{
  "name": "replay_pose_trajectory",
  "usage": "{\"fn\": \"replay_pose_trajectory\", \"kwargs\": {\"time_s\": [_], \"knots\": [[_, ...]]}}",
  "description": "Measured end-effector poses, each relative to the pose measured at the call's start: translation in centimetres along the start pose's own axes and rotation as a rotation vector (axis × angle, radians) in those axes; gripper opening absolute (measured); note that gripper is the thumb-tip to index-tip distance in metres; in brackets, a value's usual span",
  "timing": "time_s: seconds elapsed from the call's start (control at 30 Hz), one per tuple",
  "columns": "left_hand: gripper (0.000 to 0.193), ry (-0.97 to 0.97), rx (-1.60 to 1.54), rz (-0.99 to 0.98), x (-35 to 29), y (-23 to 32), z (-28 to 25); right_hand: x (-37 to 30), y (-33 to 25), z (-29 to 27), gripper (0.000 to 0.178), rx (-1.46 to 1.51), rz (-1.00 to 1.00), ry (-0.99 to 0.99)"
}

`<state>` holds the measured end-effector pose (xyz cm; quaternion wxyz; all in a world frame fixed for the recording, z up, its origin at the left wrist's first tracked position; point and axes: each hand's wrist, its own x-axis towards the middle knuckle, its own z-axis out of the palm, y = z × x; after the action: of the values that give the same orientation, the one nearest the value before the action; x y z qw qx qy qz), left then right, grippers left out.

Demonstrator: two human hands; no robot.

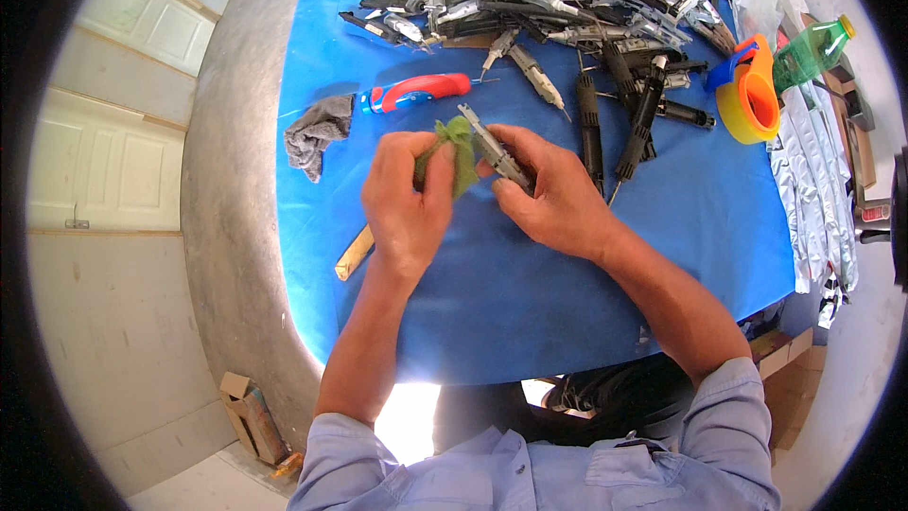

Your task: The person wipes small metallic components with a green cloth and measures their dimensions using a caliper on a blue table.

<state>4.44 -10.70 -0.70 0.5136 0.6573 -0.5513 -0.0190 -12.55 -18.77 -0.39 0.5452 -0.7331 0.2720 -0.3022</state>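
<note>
My left hand (409, 191) is closed on a crumpled green cloth (462, 156), pinched between thumb and fingers. In my right hand (551, 191) is a slender grey metal part (498, 153), tilted with its narrow end pointing up and left. The cloth is right beside the metal part; whether they touch I cannot tell. Both hands are above the blue table (530, 312). Under my left wrist lies a light brown stick (355, 254), partly hidden. Beyond my left hand rest a red and blue power screwdriver (416, 92) and a grey rag (319, 135).
A heap of silver and black metal parts (530, 0) covers the far side. Several black cylindrical parts (589, 128) lie right of my right hand. At the right edge are an orange and yellow tape dispenser (747, 104), a green bottle (811, 55) and silver strips (813, 185).
</note>
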Motion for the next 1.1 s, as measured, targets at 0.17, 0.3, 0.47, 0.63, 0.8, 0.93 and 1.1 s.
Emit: {"fn": "replay_pose_trajectory", "kwargs": {"time_s": [0.17, 0.3, 0.47, 0.63, 0.8, 0.93, 1.1], "knots": [[0.017, -0.132, -0.029, 0.228, -1.0, 1.6, 1.5, 0.1, 1.0, 0.2, 0.047, 0.011, -0.029, 0.013], [0.016, -0.113, 0.016, 0.211, -0.8, 0.7, 1.2, -0.1, 0.5, 0.0, 0.048, -0.113, -0.049, -0.021], [0.012, -0.008, 0.099, 0.173, 0.3, -1.1, 0.3, -0.1, -0.6, -0.3, 0.046, -0.153, -0.017, -0.109], [0.009, 0.028, 0.077, 0.030, 0.3, -1.1, 0.2, -0.1, -0.3, -0.1, 0.048, -0.053, 0.006, -0.077], [0.012, -0.030, 0.057, 0.145, 0.0, 0.3, 0.3, 0.1, 1.0, 0.1, 0.054, -0.027, -0.077, 0.002], [0.015, -0.165, -0.034, 0.232, -0.7, 1.1, 1.2, -0.1, 1.0, 0.1, 0.057, -0.102, -0.079, -0.001], [0.014, -0.139, 0.027, 0.201, -0.7, 0.3, 0.9, -0.3, 0.5, -0.1, 0.058, -0.167, -0.059, -0.061]]}}
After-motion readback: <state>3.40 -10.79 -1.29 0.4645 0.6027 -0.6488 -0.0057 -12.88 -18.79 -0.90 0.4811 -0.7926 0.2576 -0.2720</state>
